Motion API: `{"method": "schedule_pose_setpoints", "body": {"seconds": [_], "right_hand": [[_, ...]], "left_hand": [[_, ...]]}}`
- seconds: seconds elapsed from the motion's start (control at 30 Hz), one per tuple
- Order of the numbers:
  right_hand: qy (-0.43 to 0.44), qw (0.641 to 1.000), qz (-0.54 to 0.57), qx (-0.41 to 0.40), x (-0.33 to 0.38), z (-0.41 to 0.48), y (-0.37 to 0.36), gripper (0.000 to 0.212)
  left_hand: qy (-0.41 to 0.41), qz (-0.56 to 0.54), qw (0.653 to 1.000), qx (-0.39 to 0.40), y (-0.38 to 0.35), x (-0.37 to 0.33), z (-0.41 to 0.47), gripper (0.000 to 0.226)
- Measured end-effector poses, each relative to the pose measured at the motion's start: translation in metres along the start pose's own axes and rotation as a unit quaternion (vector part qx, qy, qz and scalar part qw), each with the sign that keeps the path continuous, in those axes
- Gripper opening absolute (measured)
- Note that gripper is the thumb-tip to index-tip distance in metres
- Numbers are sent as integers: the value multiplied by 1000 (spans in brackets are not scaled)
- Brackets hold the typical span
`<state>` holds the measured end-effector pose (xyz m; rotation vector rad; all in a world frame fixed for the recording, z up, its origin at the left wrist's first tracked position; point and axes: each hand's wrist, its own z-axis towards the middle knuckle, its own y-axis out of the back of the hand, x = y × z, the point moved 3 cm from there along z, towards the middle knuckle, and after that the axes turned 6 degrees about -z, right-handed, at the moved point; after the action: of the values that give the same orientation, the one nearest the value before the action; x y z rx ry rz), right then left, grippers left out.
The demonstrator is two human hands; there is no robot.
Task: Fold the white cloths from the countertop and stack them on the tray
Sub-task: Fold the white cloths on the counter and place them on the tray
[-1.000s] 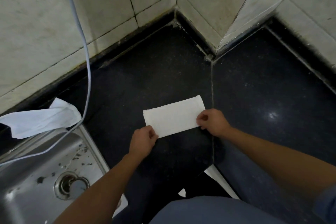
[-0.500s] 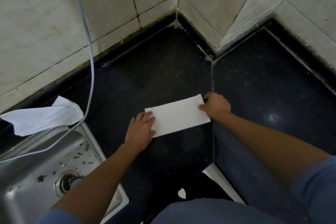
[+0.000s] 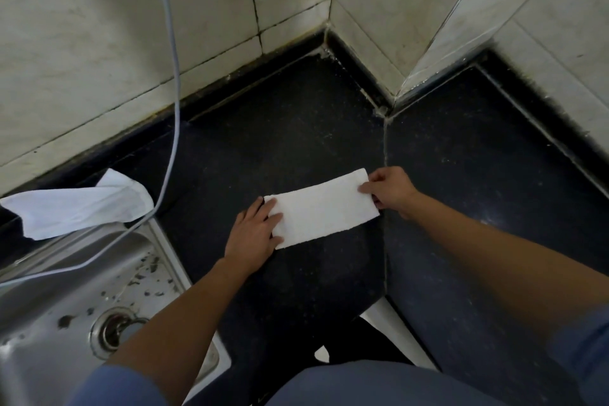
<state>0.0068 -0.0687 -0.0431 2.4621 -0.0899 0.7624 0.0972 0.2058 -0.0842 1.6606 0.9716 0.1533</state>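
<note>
White folded cloth (image 3: 324,208) lies flat as a long strip on the black countertop (image 3: 296,125), its right end at the slab seam. On its left end the left hand (image 3: 253,231) presses, fingers straight and close together. At the right end the right hand (image 3: 390,191) pinches the edge, fingers curled. Toward the countertop's left edge, behind the steel sink (image 3: 49,306), a second cloth (image 3: 82,208) lies loose, with a cable (image 3: 171,109) hanging just beside it.
</note>
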Motion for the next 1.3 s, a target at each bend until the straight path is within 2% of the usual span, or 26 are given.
{"method": "schedule_pose_setpoints", "body": {"seconds": [0.13,0.27,0.5,0.67,0.77,0.83,0.9,0.97,1.07,1.17,1.23,1.3], "right_hand": [[68,997,-29,33,32,-20,-28,17],[95,990,-72,71,57,-32,-75,18],[100,973,-189,91,67,-24,-154,17],[112,954,-270,69,59,-15,-181,29],[133,949,-274,76,60,-15,-181,30],[136,960,-229,92,61,-18,-169,22],[149,971,-177,66,58,-16,-148,12],[187,966,-176,11,51,-13,-126,4],[217,947,-238,5,38,-4,-109,23],[215,934,-281,47,30,5,-104,41],[237,924,-295,53,26,4,-99,47],[286,895,-339,37,17,-6,-95,46]], "left_hand": [[5,-55,997,-49,10,4,-10,43],[37,-93,990,-97,24,20,-31,26],[118,-110,981,-105,24,53,-74,23],[156,-118,977,-87,18,60,-91,26],[156,-120,977,-84,18,57,-85,27],[142,-121,979,-88,20,51,-75,26],[106,-116,982,-102,22,39,-61,25],[55,-97,988,-106,23,20,-44,30],[6,-42,998,-37,15,-4,-19,49],[19,17,999,31,5,-3,-6,62],[23,15,999,36,0,3,-5,63],[24,-1,999,33,-3,5,-7,62]]}}
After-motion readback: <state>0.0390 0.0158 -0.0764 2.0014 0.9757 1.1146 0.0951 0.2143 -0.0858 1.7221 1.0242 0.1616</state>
